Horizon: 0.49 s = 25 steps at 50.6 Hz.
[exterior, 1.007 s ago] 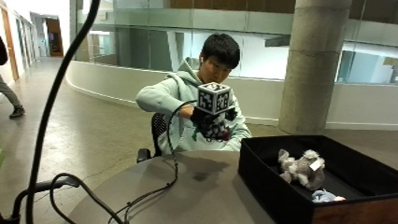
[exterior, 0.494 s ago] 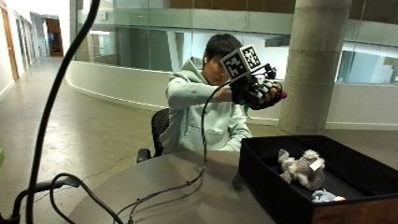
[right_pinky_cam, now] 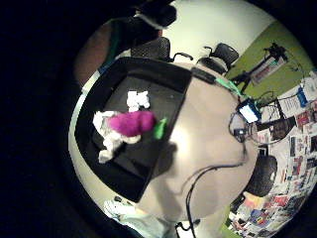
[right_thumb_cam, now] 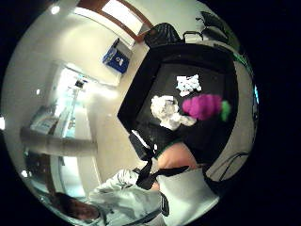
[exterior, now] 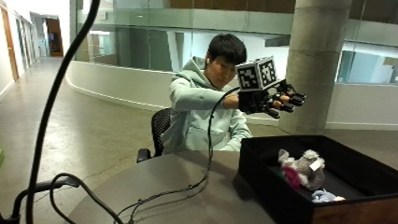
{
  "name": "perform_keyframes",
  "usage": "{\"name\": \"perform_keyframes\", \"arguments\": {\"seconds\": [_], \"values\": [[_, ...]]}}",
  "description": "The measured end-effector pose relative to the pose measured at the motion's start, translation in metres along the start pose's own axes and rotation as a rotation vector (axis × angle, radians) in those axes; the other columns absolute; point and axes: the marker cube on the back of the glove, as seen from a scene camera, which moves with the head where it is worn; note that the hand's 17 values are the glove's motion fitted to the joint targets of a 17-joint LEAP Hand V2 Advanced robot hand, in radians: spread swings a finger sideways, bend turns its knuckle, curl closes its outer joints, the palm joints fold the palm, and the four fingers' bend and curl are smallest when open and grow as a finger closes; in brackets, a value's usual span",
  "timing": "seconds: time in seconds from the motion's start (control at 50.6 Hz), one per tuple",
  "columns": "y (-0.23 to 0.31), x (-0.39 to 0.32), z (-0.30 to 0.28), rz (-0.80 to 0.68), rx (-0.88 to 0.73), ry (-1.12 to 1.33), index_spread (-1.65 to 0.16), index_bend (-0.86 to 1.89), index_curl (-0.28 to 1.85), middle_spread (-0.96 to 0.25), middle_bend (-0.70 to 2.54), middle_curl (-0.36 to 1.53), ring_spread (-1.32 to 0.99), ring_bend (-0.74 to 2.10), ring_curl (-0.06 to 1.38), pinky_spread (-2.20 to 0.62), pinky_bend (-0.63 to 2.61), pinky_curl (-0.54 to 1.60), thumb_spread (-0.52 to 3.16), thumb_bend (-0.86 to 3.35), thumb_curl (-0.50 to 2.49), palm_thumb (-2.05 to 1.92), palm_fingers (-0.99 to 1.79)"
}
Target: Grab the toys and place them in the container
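We see the gloved right hand (exterior: 273, 100) held high over the far left edge of the black container (exterior: 261, 158). Its fingers are spread and hold nothing. The purple toy (right_pinky_cam: 132, 122) is already inside, beside the grey plush (exterior: 304, 168), probably dropped from above.

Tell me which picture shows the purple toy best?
The little finger side palm view shows the purple toy best: whole, from above, with its green tip, over the black container. The thumb side palm view shows it smaller. In the outside view only a pink bit peeks out beside the grey plush toy.
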Motion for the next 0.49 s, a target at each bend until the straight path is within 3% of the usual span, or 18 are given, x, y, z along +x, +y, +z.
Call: {"name": "perform_keyframes", "arguments": {"seconds": [0.217, 0.494], "values": [[0.015, 0.016, -0.025, -0.015, -0.012, 0.033, -0.22, 0.11, 0.34, -0.03, 0.14, 0.45, -0.06, 0.31, 0.30, -0.01, 0.85, 0.38, 1.06, -0.05, 0.49, -0.04, -0.30], [0.043, 0.057, -0.057, -0.009, 0.056, 0.123, -0.22, 0.13, 0.30, -0.02, 0.12, 0.36, -0.03, 0.20, 0.28, 0.02, 0.73, 0.34, 1.09, -0.04, 0.40, -0.03, -0.20]]}}
